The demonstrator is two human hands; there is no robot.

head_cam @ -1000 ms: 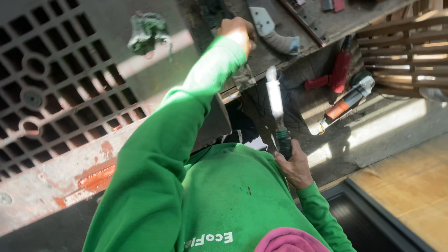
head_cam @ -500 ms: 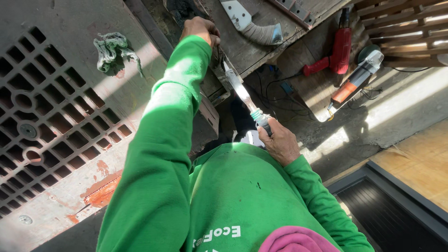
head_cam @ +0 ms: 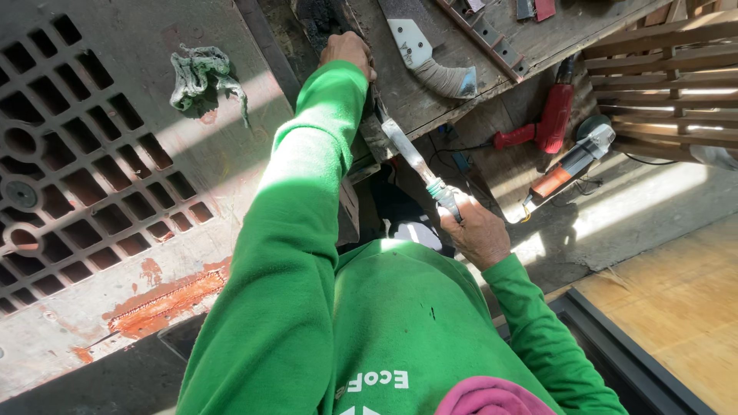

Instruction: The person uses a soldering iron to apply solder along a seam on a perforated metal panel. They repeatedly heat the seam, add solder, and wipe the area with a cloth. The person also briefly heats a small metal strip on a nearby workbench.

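My left hand reaches up at the end of a green sleeve. It grips a dark piece at the edge of a worn wooden bench. My right hand is closed on the green-wrapped handle of a flat metal file. The blade slants up and to the left, and its tip lies against the bench edge just below my left hand. My green sweatshirt fills the lower middle of the view.
A dark metal grate lies at left with a crumpled green rag beside it. A red power drill and an angle grinder rest on the ground at right. Wooden slats stand at the upper right, above a light wooden board.
The file has swung from upright to slanting left, so its tip now meets the bench edge under my left hand. My left hand stays on the dark piece.
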